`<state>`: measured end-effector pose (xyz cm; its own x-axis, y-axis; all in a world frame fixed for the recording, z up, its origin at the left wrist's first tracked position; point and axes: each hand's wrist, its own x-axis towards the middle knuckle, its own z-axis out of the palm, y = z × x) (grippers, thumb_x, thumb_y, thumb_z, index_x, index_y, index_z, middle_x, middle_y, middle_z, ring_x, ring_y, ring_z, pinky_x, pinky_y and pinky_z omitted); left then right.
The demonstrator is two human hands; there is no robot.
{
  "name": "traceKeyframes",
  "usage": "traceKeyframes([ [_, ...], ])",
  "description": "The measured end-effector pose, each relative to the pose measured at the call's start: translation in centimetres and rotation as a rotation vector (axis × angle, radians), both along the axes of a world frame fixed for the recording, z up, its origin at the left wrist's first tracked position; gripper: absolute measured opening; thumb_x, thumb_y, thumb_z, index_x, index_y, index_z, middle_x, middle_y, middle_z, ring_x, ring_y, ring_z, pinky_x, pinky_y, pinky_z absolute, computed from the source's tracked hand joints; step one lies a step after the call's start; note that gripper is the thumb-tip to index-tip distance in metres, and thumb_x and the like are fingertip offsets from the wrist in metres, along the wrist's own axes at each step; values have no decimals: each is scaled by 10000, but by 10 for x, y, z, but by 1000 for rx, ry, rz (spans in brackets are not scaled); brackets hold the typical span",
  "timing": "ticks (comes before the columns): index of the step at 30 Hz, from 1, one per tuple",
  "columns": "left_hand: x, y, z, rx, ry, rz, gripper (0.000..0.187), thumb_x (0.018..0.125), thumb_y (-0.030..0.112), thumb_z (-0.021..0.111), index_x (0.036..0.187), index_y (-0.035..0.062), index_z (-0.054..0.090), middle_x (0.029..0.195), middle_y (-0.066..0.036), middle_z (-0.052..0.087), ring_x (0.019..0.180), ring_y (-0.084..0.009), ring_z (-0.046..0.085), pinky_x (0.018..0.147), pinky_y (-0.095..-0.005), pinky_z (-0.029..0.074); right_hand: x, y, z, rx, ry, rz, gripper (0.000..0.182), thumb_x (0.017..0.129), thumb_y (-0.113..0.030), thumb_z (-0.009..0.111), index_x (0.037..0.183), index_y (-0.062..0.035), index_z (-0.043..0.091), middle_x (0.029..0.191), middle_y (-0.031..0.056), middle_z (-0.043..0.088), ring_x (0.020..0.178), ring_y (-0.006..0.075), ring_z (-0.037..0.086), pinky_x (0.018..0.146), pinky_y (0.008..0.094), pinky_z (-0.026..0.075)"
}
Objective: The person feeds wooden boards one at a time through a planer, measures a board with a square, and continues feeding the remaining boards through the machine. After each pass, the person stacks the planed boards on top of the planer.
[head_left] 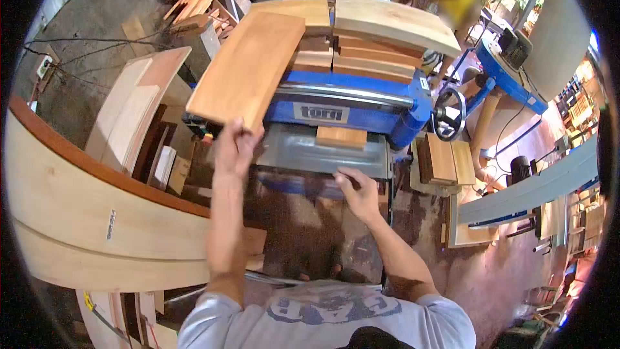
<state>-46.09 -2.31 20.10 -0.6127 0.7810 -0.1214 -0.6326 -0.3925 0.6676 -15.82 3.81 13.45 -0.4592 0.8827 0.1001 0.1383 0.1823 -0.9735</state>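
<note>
My left hand [236,145] grips the near end of a wide wooden board [248,68], which lies slanted over the left part of the blue machine [361,106]. My right hand [356,190] is in the air just in front of the machine's metal bed [290,152], its fingers curled together near the bed's front edge; whether they hold anything is too small to tell. Another piece of wood [342,137] sticks out from under the machine's head onto the bed. On top of the machine are stacked boards [374,58], with a wide pale board [394,21] uppermost.
A person in a yellow top [445,0] is behind the machine at the right. A black handwheel [447,114] juts from its right side. Long curved panels [110,220] stand at the left, and wooden blocks [442,158] lie at the right.
</note>
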Motion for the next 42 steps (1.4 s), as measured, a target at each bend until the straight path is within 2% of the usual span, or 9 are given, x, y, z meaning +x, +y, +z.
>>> traceKeyframes([
  [1, 26, -26, -10, 15, -23, -6, 352, 956, 96, 565, 1284, -26, 524, 1227, -127, 600, 1068, -248, 638, 863, -422, 582, -8, -9, 0, -155, 47, 76, 450, 936, -224, 701, 1302, 26, 622, 1064, 145, 711, 927, 196, 673, 857, 319, 526],
  [3, 47, -90, -88, -359, 1167, -120, 387, 912, 102, 599, 1289, 20, 574, 1152, -90, 635, 982, -192, 634, 836, -360, 565, -26, -29, -4, -334, 267, 254, 597, 928, -238, 723, 1416, 18, 495, 1173, 151, 663, 1008, 187, 641, 908, 323, 514],
  [6, 155, -146, -78, -353, -52, -59, 479, 803, -19, 701, 1265, 46, 593, 1156, -60, 648, 990, -178, 645, 844, -323, 578, -56, -53, -19, -303, 155, 296, 744, 914, -227, 750, 1498, 17, 360, 1296, 171, 589, 1122, 191, 591, 979, 340, 491],
  [12, 194, -187, -192, -317, -215, -289, 563, 831, 58, 774, 1330, 5, 518, 1193, -159, 643, 1079, -302, 668, 883, -424, 626, -26, -96, -75, -727, 269, 123, 646, 884, -149, 776, 1414, 28, 453, 1237, 169, 635, 1155, 231, 599, 1002, 382, 488],
  [19, 155, -160, -206, -568, 604, -6, 924, 763, 178, 869, 1501, -27, 353, 1393, -178, 520, 1240, -280, 576, 994, -416, 534, 27, -36, -172, -724, 216, 10, 597, 926, -209, 737, 1418, 23, 489, 1277, 141, 644, 1187, 230, 604, 1008, 369, 489],
  [23, 110, -110, -214, -611, 1385, -448, 1204, 661, 309, 928, 1564, -32, 207, 1536, -279, 362, 1373, -408, 455, 1152, -487, 374, 19, -7, -199, -629, 209, -154, 648, 941, -241, 727, 1464, 30, 456, 1283, 137, 640, 1165, 218, 607, 980, 349, 492],
  [29, 101, -72, -224, -472, 1495, -450, 1158, 663, 330, 916, 1513, -102, 259, 1527, -323, 360, 1417, -463, 368, 1164, -495, 337, 4, 13, -200, -481, 197, -326, 550, 935, -272, 735, 1320, 79, 558, 1145, 126, 681, 1038, 177, 630, 916, 329, 503],
  [34, 101, -47, -226, -522, 1713, -302, 1030, 692, 328, 886, 1459, -117, 362, 1469, -331, 438, 1352, -457, 442, 1105, -508, 380, 2, -2, -153, 320, -345, -306, 581, 887, -249, 692, 1343, 72, 526, 1269, 252, 576, 1193, 413, 513, 1059, 515, 380],
  [42, 112, -15, -223, -458, 1826, -149, 937, 738, 332, 849, 1424, -126, 404, 1511, -331, 375, 1364, -520, 392, 1135, -543, 346, 6, 13, -169, 523, -568, -320, 559, 927, -224, 628, 1380, 59, 461, 1300, 273, 506, 1210, 439, 444, 1050, 545, 330],
])
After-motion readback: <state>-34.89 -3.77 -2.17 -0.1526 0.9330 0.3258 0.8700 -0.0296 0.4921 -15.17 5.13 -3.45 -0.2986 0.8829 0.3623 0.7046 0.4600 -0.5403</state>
